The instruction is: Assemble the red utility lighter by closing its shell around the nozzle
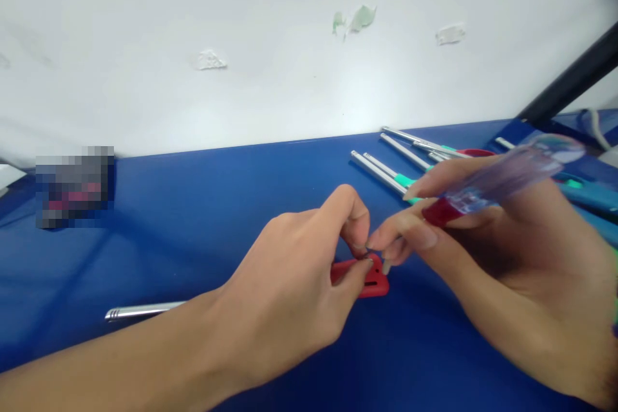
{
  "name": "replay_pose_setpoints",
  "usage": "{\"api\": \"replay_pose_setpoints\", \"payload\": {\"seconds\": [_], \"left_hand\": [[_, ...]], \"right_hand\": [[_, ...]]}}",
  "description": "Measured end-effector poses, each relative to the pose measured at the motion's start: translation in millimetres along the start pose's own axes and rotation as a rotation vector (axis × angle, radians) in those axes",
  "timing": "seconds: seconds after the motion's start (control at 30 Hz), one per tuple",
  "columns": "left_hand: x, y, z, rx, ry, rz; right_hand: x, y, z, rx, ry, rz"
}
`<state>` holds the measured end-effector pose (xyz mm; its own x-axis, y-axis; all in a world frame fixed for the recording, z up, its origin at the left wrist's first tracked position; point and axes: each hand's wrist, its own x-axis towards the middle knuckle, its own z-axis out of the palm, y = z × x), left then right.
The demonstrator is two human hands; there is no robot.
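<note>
My left hand (294, 283) reaches in from the lower left and pinches a small red plastic piece (374, 283) that lies on the blue tabletop (203, 219). My right hand (483, 257) comes from the right and holds a clear-handled tool with a red collar (502, 180) between thumb and fingers. Its fingertips meet those of my left hand just above the red piece. The tool's tip is hidden between the fingers.
Several metal rods with teal grips (391, 174) lie at the back right near the wall. Under my left forearm lies another metal rod (140, 312). A black bar (574, 80) slants in at the upper right. A white wall (290, 45) rises behind the table.
</note>
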<state>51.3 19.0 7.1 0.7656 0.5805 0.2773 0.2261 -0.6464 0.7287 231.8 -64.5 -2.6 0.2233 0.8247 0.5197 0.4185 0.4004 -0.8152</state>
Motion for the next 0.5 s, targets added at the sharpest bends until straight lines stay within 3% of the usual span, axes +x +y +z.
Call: {"api": "replay_pose_setpoints", "payload": {"seconds": [0.27,0.5], "left_hand": [[-2.2,-1.7,0.6,-0.038,-0.041,-0.025],[-1.5,-3.2,-0.2,-0.001,-0.039,-0.025]], "right_hand": [[-1.9,0.7,4.8,0.008,0.129,-0.023],[5.0,6.6,-5.2,0.04,0.116,-0.114]]}}
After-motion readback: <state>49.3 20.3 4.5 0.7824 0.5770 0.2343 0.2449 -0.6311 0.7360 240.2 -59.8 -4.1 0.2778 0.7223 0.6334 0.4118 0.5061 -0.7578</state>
